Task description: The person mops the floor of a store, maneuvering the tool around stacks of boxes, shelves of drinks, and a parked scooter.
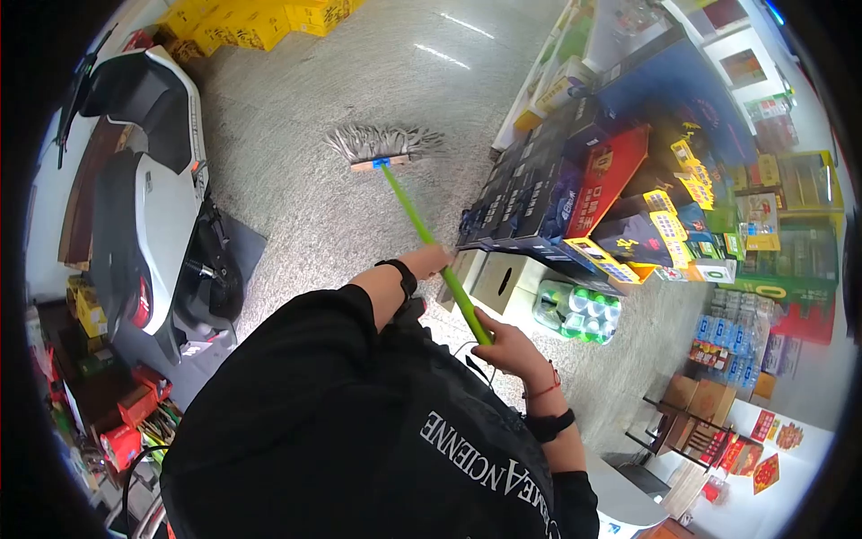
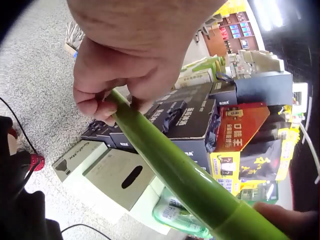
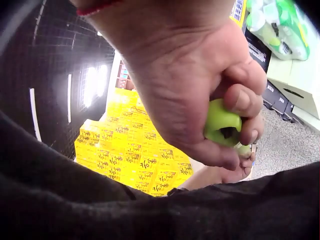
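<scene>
A mop with a long green handle [image 1: 456, 292] slants from my hands to the floor. Its grey string head [image 1: 382, 142], with a blue clip and a wooden bar, lies spread on the speckled floor ahead. My left hand [image 1: 429, 260] grips the handle partway down, fingers curled round it, as the left wrist view shows up close. Near the top end, my right hand [image 1: 512, 349] wraps round the handle. The hollow green end [image 3: 222, 122] pokes out of that fist in the right wrist view.
Stacked dark boxes [image 1: 530, 193] and a red box [image 1: 611, 171] stand to the right, with pale cartons [image 1: 499, 280] and a green bottle pack [image 1: 577, 312] low beside them. A white scooter [image 1: 166, 225] is parked at left. Yellow cartons [image 1: 242, 25] are piled at the far end.
</scene>
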`<state>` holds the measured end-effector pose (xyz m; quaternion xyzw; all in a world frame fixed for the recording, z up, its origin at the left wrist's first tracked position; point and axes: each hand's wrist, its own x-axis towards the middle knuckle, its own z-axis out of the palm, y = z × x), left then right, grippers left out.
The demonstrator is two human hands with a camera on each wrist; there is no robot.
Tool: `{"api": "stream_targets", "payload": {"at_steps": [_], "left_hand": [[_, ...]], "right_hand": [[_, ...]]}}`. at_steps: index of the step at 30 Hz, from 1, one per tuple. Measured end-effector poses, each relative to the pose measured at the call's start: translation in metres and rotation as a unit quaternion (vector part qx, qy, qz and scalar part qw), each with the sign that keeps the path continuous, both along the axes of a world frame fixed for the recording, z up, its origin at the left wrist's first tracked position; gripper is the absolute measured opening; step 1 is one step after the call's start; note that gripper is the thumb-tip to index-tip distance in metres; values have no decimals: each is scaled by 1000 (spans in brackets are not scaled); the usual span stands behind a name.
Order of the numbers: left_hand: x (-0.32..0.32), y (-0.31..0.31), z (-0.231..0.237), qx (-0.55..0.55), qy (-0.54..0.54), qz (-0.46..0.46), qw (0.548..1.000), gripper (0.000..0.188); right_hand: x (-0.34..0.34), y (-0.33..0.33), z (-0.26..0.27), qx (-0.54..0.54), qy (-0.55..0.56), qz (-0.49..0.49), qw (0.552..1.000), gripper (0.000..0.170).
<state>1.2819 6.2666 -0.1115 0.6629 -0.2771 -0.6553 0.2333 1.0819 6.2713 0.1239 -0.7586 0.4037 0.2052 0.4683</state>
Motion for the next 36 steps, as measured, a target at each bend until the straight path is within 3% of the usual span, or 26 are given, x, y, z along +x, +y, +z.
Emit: {"api": "stream_targets", "payload": {"at_steps": [5,7,14,20,24,26,30,34,36], "left_hand": [[44,54,-9,24,-33,-21,999,32],[53,85,-21,75,-40,97,992,32],[95,167,-17,120,-4,147,982,23],[81,200,-35,126,53,191,972,22],[67,198,-26,133,31,133,982,24],[56,193,-17,169,-32,54,984,24],[31,195,42,52,-34,-46,997,23],[-17,184,42,100,-30,-42,994,22],[-48,188,33,70,-23,-47,996,21]], "right_hand": [[35,28,-15,5,15,71,997,71],[49,48,-19,15,3,90,996,70],[88,92,-18,3,13,188,982,67],[78,112,-15,7,19,174,985,61],[57,126,-15,-3,16,127,992,60],[49,133,-4,-15,34,122,992,60],[16,145,11,-49,55,118,990,61],[-33,153,14,-44,39,69,996,62],[-59,160,17,-38,38,56,997,62]]}}
